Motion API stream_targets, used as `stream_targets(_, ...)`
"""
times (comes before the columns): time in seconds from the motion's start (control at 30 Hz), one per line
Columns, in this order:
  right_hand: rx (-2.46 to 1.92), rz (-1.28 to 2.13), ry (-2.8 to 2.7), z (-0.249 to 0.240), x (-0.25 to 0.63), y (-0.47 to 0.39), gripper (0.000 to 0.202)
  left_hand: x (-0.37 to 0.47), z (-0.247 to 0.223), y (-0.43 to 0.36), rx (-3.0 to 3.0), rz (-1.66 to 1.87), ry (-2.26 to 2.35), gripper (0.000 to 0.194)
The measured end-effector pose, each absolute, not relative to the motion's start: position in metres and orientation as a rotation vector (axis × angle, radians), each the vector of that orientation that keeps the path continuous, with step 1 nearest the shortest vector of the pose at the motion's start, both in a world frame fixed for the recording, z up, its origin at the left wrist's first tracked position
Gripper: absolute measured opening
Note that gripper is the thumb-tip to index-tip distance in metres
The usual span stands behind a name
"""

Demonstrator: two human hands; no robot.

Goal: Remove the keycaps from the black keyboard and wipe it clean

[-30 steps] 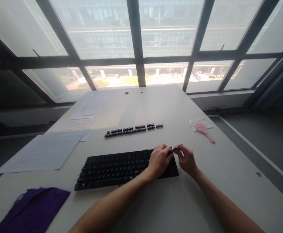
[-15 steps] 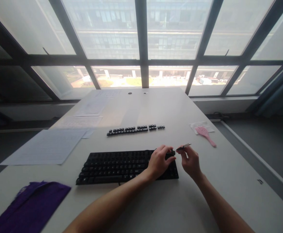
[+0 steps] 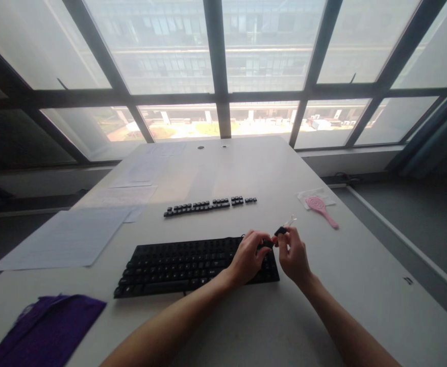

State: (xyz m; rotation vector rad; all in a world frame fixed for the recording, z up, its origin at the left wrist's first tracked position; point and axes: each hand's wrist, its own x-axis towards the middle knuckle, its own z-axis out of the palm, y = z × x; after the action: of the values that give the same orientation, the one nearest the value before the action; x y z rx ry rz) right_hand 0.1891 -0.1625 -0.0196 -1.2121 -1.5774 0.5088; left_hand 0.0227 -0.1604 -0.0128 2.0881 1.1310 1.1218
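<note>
A black keyboard (image 3: pixel 170 270) lies on the white table, its top rows looking bare of keycaps. My left hand (image 3: pixel 248 257) is over the keyboard's right end, thumb and fingers closed around a small black piece that looks like a keycap (image 3: pixel 267 244). Just to the right, my right hand (image 3: pixel 294 257) pinches a keycap puller (image 3: pixel 280 231) by its black handle, with thin wire ends pointing up and away. The fingertips of both hands almost meet. Behind the keyboard, several loose black keycaps (image 3: pixel 196 206) stand in two rows.
A pink hairbrush (image 3: pixel 322 210) lies partly on a clear plastic wrapper (image 3: pixel 305 196) at the right. Papers (image 3: pixel 58 242) are spread along the table's left side. A purple cloth (image 3: pixel 43 331) sits at the front left. Tall windows rise beyond the table's far edge.
My right hand has turned the puller, so its black handle shows more and its wire ends point higher. Both hands stay close together. The whole view has shifted slightly.
</note>
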Motion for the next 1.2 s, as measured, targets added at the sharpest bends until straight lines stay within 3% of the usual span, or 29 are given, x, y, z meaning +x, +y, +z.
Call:
stream_targets(0.27, -1.256, 0.551, -1.568, -0.021, 0.188, -0.162, 0.008, 0.027, -0.007, -0.163, 2.33, 1.018, 1.12, 0.023)
stream_targets(0.5, -1.252, 0.609, -1.504, -0.02, 0.192, -0.157, 0.005, 0.022, 0.01, -0.153, 1.956, 1.059, 1.152, 0.011)
stream_targets(0.8, -1.218, 0.643, -1.391, -0.022, 0.196, -0.15, 0.008, 0.012, 0.022, -0.108, 1.498, 0.941, 1.204, 0.021)
stream_targets(1.03, -1.241, 0.663, -1.364, -0.02, 0.199, -0.147, 0.01, 0.025, 0.013, -0.045, 2.017, 0.947, 1.399, 0.015)
stream_targets(1.2, -1.248, 0.691, -1.379, -0.02, 0.199, -0.147, 0.012, 0.038, 0.007, 0.015, 2.254, 0.872, 1.535, 0.032)
